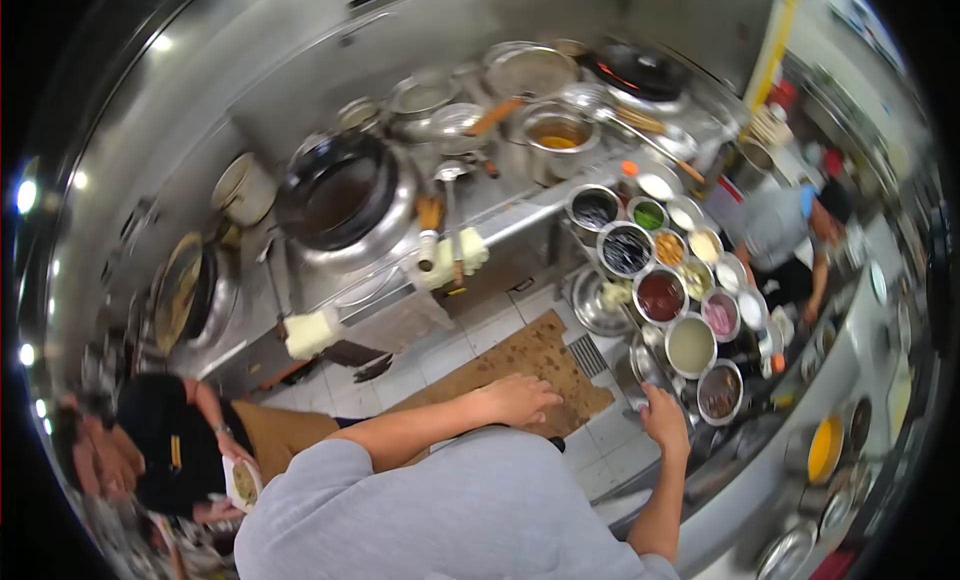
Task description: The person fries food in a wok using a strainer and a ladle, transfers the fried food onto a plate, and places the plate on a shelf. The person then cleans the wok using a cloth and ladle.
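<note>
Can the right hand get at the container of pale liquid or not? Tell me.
Probably yes: the right hand looks close to the container of pale liquid, which is open on top, and nothing visible seems to block the way.

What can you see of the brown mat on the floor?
The brown mat looks flat, thin and longer than it is wide, with darker blotches and worn-looking edges. It may be cardboard or rubber; I can't tell which. It lies on pale floor tiles, close beside a slotted drain grate. The left hand and its forearm show in front of it, with no clear contact, and they and the body hide its near side. I see nothing resting on the visible part.
</note>
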The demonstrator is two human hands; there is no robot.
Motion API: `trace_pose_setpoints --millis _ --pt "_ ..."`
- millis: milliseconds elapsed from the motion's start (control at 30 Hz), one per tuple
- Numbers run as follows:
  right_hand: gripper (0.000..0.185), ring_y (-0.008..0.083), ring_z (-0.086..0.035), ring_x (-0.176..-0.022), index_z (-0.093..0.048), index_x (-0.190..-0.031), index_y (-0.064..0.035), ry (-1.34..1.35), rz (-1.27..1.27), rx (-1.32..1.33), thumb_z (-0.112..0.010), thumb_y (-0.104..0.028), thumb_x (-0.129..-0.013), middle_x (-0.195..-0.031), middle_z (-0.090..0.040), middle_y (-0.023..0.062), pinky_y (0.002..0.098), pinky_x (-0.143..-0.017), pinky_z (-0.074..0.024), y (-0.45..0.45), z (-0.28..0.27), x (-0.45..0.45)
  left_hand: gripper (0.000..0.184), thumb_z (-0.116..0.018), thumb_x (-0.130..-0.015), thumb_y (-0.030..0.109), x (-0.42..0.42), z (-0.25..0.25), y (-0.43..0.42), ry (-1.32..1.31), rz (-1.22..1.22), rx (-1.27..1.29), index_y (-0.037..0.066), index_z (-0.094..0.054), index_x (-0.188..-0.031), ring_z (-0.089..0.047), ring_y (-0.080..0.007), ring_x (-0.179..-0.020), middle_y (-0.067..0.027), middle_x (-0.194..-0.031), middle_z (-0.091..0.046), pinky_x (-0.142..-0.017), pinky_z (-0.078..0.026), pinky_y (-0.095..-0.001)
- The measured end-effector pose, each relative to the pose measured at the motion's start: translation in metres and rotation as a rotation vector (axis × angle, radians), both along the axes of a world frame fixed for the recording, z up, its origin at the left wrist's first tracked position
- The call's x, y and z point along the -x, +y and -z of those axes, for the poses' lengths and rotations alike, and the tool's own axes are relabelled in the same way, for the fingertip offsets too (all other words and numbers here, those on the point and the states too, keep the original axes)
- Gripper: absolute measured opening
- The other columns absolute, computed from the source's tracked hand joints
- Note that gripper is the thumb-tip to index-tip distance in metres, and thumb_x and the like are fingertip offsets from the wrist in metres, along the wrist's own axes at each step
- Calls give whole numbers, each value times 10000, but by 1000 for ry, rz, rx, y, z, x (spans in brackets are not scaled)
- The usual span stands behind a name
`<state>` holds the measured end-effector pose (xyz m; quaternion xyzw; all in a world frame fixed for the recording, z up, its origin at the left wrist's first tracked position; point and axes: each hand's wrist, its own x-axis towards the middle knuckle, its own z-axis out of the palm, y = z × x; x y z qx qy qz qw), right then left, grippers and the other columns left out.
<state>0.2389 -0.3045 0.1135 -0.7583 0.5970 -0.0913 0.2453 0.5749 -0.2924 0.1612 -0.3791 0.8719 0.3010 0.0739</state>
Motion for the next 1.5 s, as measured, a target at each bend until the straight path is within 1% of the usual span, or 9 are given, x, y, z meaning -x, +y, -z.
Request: trace_pose_setpoints --millis 333,400,633,700,767,800,1033,1167,1500 --pt "478 358 -642 -954 -557 -1309 -76 -94 -503 -71 -652 -157 -848 -1037 -673 177 422 -831 -506 -94 10 -238 503 -596 -936 276 -173 -32 -5 363 -489 -7 109 -491 -1398 -499 -338 -1263 -145 -1362 -531 -1055 -412 -438" --pt "478 360 -641 -982 -549 -1326 -82 -99 -637 -279 -631 -172 -864 -1068 -673 181 423 -859 -504 -102 -18 -285 509 -597 -935 281 -205 -39 -7 300 -566 50 110 -488 -1401 -495 -340 -1270 -149 -1376 -522 -1061 -409 -436" --pt "445 376 -610 -1073 -545 -1321 -71 -66 -751 -219 -590 -186 -893 -1130 -659 195 447 -925 -480 -160 -32 -387 452 -593 -937 272 -284 -66 -1 299 -831 197 115 -527 -1357 -509 -342 -1260 -156 -1385 -528 -1064 -408 -430" --pt "408 381 -641 -986 -577 -1288 -74 -132 -808 -246 -584 -161 -889 -1020 -686 182 451 -874 -501 -179 -20 -411 398 -597 -934 261 -300 -64 6 340 -923 232 100 -580 -1298 -529 -332 -1240 -155 -1359 -553 -1050 -422 -424" --pt "379 388 -655 -889 -603 -1254 -70 -225 -805 -244 -590 -147 -883 -924 -692 177 461 -805 -511 -195 2 -434 243 -603 -919 203 -310 -54 17 374 -1026 435 28 -672 -1074 -596 -329 -1074 -147 -1104 -655 -949 -474 -419" --pt "383 390 -653 -868 -601 -1258 -70 -254 -807 -179 -590 -147 -883 -916 -689 183 461 -787 -509 -205 4 -450 187 -640 -883 175 -309 -53 21 333 -1132 559 7 -635 -802 -613 -337 -881 -147 -854 -643 -793 -497 -429" --pt "395 361 -640 -877 -565 -1298 -86 -156 -1267 -230 -584 -140 -907 -931 -668 182 439 -769 -500 -238 -3 -563 297 -688 -795 54 -285 -77 95 70 -1735 945 21 -442 -631 -487 -329 -561 -134 -625 -466 -534 -406 -420" --pt "401 356 -641 -896 -559 -1304 -77 -126 -1550 -348 -586 -138 -909 -960 -673 173 440 -792 -498 -198 -39 -597 260 -671 -761 -32 -231 -109 133 26 -2178 1061 25 -446 -645 -468 -325 -531 -130 -616 -451 -493 -379 -398" --pt "426 370 -620 -962 -541 -1307 -80 -14 -2279 -266 -618 -133 -892 -1029 -654 181 459 -825 -490 -44 -15 -576 226 -678 -718 -30 -112 -189 219 -593 -2227 1140 50 -655 -928 -664 -270 -826 -117 -1122 -627 -706 -554 -343"
